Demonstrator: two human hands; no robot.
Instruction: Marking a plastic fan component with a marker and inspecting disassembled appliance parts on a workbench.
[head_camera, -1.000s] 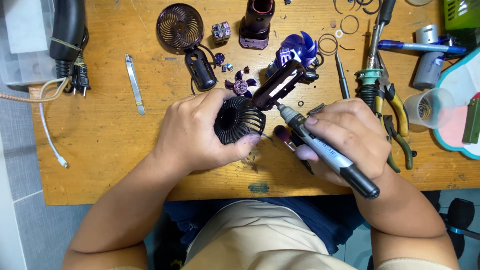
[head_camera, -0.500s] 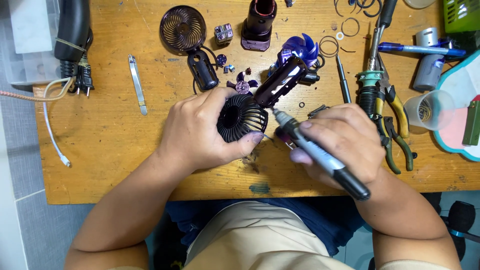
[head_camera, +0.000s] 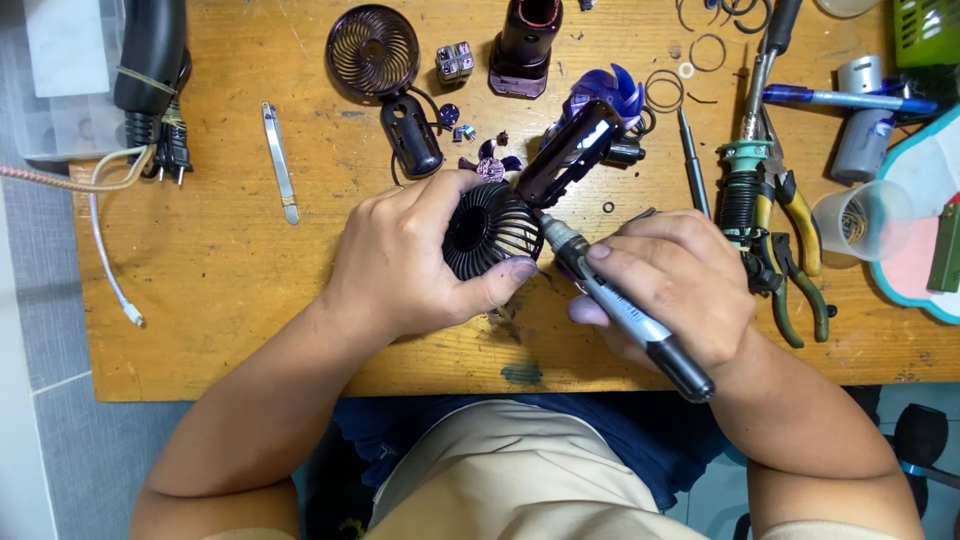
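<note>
the fingers of the left hand (head_camera: 420, 255) curl around a round dark fan grille (head_camera: 487, 229), thumb pressed on its lower edge, holding it over the middle of the wooden table (head_camera: 230, 300). the fingers of the right hand (head_camera: 670, 285) pinch a black and silver screwdriver (head_camera: 625, 310), its tip touching the dark handle piece (head_camera: 570, 152) joined to the grille. a second grille (head_camera: 373, 48) lies at the far edge, beside one blue fan blade (head_camera: 605, 92). a clear plastic cup (head_camera: 862, 220) stands at the right, near a green box (head_camera: 927, 30) in the corner. one pair of pliers (head_camera: 790, 250) lies just right of the hand, and one metal strip (head_camera: 279, 160) lies at the left.
</note>
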